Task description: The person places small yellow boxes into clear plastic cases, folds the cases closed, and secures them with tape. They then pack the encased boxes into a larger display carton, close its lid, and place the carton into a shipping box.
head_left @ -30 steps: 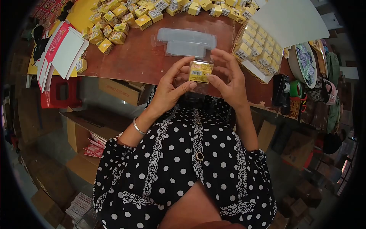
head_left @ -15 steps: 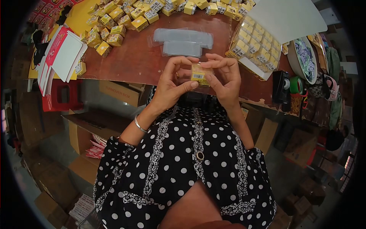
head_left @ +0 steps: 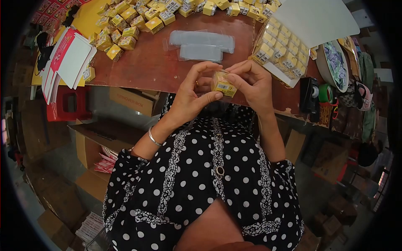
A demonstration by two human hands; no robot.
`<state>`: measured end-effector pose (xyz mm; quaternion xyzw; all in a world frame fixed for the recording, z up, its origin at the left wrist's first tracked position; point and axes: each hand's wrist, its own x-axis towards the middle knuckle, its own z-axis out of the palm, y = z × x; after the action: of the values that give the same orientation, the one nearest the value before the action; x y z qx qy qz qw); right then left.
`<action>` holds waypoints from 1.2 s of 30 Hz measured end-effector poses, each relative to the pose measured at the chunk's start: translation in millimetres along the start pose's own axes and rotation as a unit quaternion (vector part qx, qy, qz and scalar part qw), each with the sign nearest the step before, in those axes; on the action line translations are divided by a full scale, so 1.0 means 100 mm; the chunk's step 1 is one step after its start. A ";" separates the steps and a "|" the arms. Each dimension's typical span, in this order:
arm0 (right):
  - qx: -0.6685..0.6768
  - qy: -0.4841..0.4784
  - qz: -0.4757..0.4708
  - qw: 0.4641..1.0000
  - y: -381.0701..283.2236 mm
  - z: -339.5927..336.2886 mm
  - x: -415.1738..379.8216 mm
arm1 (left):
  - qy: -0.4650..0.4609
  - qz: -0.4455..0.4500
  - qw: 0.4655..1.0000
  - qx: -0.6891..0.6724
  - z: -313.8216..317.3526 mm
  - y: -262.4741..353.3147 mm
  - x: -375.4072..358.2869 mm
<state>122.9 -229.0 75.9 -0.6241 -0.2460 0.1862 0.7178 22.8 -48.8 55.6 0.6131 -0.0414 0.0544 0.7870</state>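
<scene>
A small yellow box with a barcode on the side facing me is held between my two hands at the table's near edge. My left hand grips it from the left, thumb at the lower front edge and fingers behind. From the right, my right hand pinches its upper right edge with thumb and fingers. Something clear and shiny shows around the box, but its outline is hard to make out. Just beyond my hands lie flat clear plastic sleeves in two stacks on the reddish-brown table.
Many yellow boxes are heaped along the back left. A carton with rows of similar boxes stands at right, beside a white board. Further right are a tape dispenser, green tape and a bowl. White cards lie left.
The yellow box has turned and tilted slightly in my hands. My right hand has shifted right, its fingers now more closed on the upper right edge.
</scene>
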 end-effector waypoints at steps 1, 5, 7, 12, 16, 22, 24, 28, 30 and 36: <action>0.000 0.000 0.000 1.000 -0.01 0.00 0.00 | -0.004 0.001 1.000 0.004 0.00 -0.02 -0.01; -0.010 -0.022 0.001 1.000 0.02 -0.01 0.00 | -0.011 -0.043 0.998 -0.035 -0.01 0.01 -0.05; -0.024 -0.025 -0.001 0.999 0.07 -0.03 -0.01 | -0.007 -0.022 0.999 -0.029 0.00 -0.02 -0.04; -0.139 -0.006 -0.120 0.983 0.15 -0.02 -0.08 | -0.002 -0.004 0.997 -0.080 -0.02 -0.10 -0.03; -0.209 0.015 -0.169 0.963 0.14 -0.06 -0.16 | 0.000 -0.018 0.997 -0.074 0.00 -0.09 -0.01; -0.120 0.348 -0.071 0.927 0.08 -0.83 -0.51 | 0.013 -0.042 0.997 -0.063 -0.05 -0.13 0.11; -0.152 0.418 -0.057 0.894 0.10 -1.13 -0.67 | 0.026 -0.038 0.998 -0.045 -0.06 -0.21 0.11; -0.098 0.158 0.030 0.982 0.11 -0.86 -0.74 | 0.086 -0.088 0.976 -0.181 -0.01 -0.28 0.20; -0.087 0.046 0.094 0.991 0.08 -0.50 -0.69 | 0.102 -0.086 0.972 -0.194 0.03 -0.20 0.21; -0.051 0.065 0.066 0.994 0.16 -0.26 -0.22 | -0.036 -0.081 0.994 -0.063 -0.26 -0.11 0.09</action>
<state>121.2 -260.1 55.3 -0.6854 -0.1661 0.1793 0.6859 33.5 -25.5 39.7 0.5656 -0.0234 -0.0341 0.8236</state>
